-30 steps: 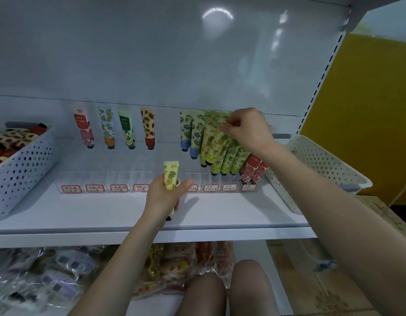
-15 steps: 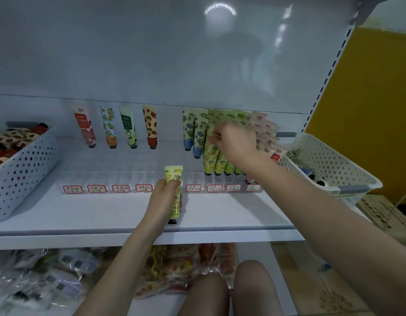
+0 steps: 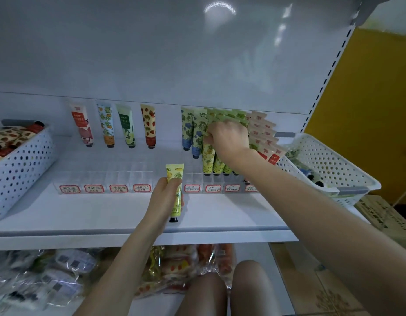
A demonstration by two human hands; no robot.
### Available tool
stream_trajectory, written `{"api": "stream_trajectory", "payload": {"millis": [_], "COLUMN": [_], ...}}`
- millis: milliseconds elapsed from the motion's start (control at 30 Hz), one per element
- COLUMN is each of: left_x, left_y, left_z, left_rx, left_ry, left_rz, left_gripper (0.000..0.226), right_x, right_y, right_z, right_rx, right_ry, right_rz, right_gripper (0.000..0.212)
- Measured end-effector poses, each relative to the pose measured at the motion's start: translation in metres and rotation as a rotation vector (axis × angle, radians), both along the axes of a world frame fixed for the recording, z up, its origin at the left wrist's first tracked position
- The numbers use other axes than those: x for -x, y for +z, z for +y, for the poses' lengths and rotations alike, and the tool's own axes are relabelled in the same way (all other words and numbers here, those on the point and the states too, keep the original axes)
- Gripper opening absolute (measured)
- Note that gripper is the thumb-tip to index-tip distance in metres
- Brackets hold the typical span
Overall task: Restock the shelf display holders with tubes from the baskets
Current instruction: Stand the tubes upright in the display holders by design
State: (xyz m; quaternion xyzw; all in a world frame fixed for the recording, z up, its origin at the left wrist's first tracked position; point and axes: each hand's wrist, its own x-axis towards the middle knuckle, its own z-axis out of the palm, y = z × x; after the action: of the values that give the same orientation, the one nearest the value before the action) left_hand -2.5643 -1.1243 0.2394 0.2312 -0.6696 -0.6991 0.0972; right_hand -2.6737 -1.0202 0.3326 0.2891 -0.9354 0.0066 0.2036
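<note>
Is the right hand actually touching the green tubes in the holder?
Touching. Head view shows the right hand, fingers curled around the tops of the green tubes, no gap.

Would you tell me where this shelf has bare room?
Bare shelf lies between the labels and the front edge, left of the left hand holding a yellow tube. Crowded: the packed tubes the right hand grips, beside the right basket.

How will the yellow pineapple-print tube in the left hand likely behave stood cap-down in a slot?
The yellow pineapple-print tube looks light: the left hand holds it upright easily. On its small black cap it would probably tip; the stocked yellow-green tubes in the clear holder lean back. Its flat crimped end suggests a soft body.
</note>
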Motion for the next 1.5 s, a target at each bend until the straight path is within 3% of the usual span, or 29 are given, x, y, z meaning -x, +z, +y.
{"api": "stream_trajectory", "payload": {"millis": [200,300,1267,1400,1500], "left_x": [-0.001,-0.001,-0.003,-0.010,-0.016], "left_y": [0.003,0.004,0.005,0.009,0.016], "left_z": [0.001,0.001,0.003,0.004,0.006], "left_rx": [-0.010,-0.010,0.002,0.064,0.083], "left_ry": [-0.003,-0.006,-0.014,-0.055,-0.105], "left_rz": [0.007,0.009,0.050,0.151,0.205], "left_gripper": [0.013,0.012,0.009,0.003,0.011], "right_x": [-0.003,-0.002,0.007,0.008,-0.004], "right_y": [0.005,0.007,0.014,0.024,0.031], "right_z": [0.005,0.008,0.017,0.025,0.035], "right_rx": [0.012,0.062,0.190,0.419,0.625], "right_ry": [-0.029,0.001,0.065,0.152,0.195], "right_rz": [-0.030,-0.045,-0.083,-0.125,-0.211], "right_gripper": [0.028,0.018,0.021,0.021,0.019]}}
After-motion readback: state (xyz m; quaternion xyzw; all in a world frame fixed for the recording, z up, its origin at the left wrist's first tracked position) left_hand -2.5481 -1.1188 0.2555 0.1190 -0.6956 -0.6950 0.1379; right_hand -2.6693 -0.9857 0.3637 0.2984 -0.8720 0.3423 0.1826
